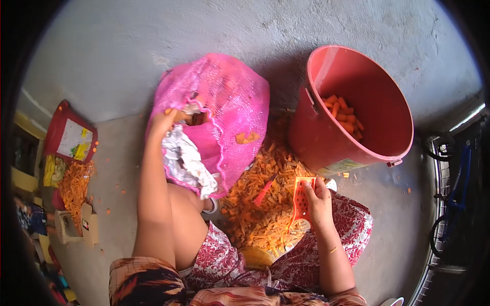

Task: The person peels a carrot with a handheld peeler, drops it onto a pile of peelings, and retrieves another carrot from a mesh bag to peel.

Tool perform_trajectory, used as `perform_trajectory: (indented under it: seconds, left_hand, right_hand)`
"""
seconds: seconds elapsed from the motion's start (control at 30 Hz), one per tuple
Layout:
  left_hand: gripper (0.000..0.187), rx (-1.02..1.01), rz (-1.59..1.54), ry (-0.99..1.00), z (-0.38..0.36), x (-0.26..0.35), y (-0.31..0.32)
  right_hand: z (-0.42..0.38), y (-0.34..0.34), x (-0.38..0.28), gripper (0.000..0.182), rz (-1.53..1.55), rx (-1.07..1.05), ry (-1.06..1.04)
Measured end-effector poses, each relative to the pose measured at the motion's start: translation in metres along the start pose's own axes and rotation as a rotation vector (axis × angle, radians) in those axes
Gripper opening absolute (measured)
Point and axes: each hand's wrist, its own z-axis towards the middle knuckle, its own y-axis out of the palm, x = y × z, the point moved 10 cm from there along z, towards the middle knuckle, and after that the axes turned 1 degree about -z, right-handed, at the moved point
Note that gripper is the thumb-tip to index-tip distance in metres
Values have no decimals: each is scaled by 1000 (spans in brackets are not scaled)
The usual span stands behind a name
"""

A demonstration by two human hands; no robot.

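Note:
My left hand (162, 121) reaches in at the mouth of a pink mesh sack (240, 97). Its fingertips are hidden among the sack's edge and the brownish contents, so their grip does not show. White cloth-like material (186, 158) hangs out below that hand. My right hand (320, 201) grips a flat orange hand grater (301, 203) with holes in it, held above the heap. Between my legs lies a big pile of orange carrot peelings (250, 204). A knife with a red handle (264, 191) rests on the pile.
A tall red bucket (316, 137) leans at right, with peeled carrots (344, 115) in its bottom. Another red bucket (56, 127), more peelings (75, 186) and a cardboard box (91, 224) are at far left. A blue bicycle (462, 178) stands at far right. The wall (245, 25) is behind.

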Motion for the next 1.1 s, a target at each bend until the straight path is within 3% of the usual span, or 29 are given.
perform_trajectory:
  seconds: [0.13,0.17,0.23,0.37,0.5,0.57,0.67,0.7,0.77,0.9,1.03,1.1]
  left_hand:
    - [54,-335,-775,53,-105,43,22]
    - [50,-444,-963,245,-142,76,20]
    - [67,-712,-1354,381,-213,105,22]
    - [81,-1109,-1562,409,-299,108,57]
    - [84,-1187,-1477,460,-355,112,85]
    - [77,-1340,-1537,439,-384,111,102]
    - [59,-1387,-1638,165,-406,94,146]
    - [48,-1389,-1671,-10,-418,91,158]
    - [36,-1389,-1571,-127,-426,81,179]
    - [35,-1359,-1525,-3,-431,76,187]
    - [30,-1165,-1533,-239,-434,64,190]
    - [31,-1198,-1566,-159,-438,74,182]
  right_hand:
    - [4,-2,10,12,0,-32,-68]
    - [3,-3,14,12,44,-33,-56]
    - [-2,-1,15,12,132,-35,-29]
    - [-17,-2,17,13,246,-16,12]
    - [-29,-6,25,13,346,-10,33]
    - [-34,-10,28,14,393,-22,38]
    - [-47,-2,15,16,491,-32,-9]
    - [-48,-2,12,17,495,-44,-53]
    - [-64,6,-6,17,575,-26,-75]
    - [-78,-4,-25,14,394,72,-242]
    - [-104,8,-55,13,363,80,-385]
    - [-118,12,-69,14,181,129,-421]
